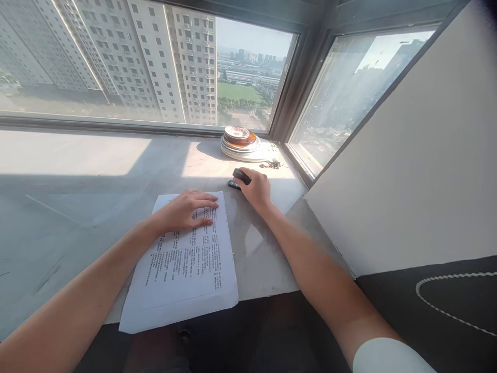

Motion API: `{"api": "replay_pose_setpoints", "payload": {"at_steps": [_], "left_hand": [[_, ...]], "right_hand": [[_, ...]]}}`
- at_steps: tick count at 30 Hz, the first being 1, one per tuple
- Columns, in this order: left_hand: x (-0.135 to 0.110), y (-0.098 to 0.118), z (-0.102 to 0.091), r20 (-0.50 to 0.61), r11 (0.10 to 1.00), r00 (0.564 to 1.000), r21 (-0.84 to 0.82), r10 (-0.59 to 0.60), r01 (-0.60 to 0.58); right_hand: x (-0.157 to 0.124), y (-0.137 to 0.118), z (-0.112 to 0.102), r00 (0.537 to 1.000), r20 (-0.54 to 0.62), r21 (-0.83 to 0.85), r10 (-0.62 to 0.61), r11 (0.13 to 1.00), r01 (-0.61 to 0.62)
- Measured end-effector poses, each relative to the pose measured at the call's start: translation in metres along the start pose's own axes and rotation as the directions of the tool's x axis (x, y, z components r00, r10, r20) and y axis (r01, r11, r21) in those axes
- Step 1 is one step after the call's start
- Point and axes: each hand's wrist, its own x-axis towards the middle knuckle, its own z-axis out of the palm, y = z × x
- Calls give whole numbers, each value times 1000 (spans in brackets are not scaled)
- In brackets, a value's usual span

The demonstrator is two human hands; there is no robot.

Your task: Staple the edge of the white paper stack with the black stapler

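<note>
Printed paper sheets (186, 290) lie on the grey sill, their near edge hanging over its front. My left hand (191, 210) rests flat on the upper part of the paper, fingers stretched toward its right edge. To the right of the paper, my right hand (256, 187) is wrapped round a black stapler (241, 176). The stapler's base touches or nearly touches the sill, and its jaw points left, apart from the paper. My right palm and fingers hide its back part.
A stack of plates (240, 145) stands at the back by the window corner. Beside it lies a small dark tangled item (272, 165). A white wall (407, 155) bounds the right side. The sill (70, 233) stretches left, and a beaded cord (435, 305) hangs at lower right.
</note>
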Motion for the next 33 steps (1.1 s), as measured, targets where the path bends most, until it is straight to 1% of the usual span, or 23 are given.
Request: {"api": "replay_pose_setpoints", "payload": {"at_steps": [4,7,11,18,23,28,31,33], "left_hand": [[0,3,0,27,997,999,74,20,-22],[1,1,1,36,996,999,89,26,-29],[2,-2,4,3,997,1000,65,29,-30],[3,-12,7,-105,999,994,-20,36,-38],[2,-10,6,-105,999,994,-34,23,-26],[2,-8,6,-103,995,993,-76,53,-61],[2,-8,8,-81,995,996,-85,42,-49],[2,-9,9,-86,997,996,-65,33,-39]], "right_hand": [[0,-1,0,1000,2,-34,-2,999,2],[-1,-1,0,1000,9,-49,5,999,-4],[-1,0,-1,1000,21,-50,-3,999,4],[-1,1,-1,1000,25,-39,-3,999,4],[0,2,0,1000,28,-18,-2,1000,2],[0,4,1,1000,13,0,-15,1000,15],[0,4,1,1000,10,12,-24,1000,24],[0,4,1,1000,12,15,-25,1000,25]]}}
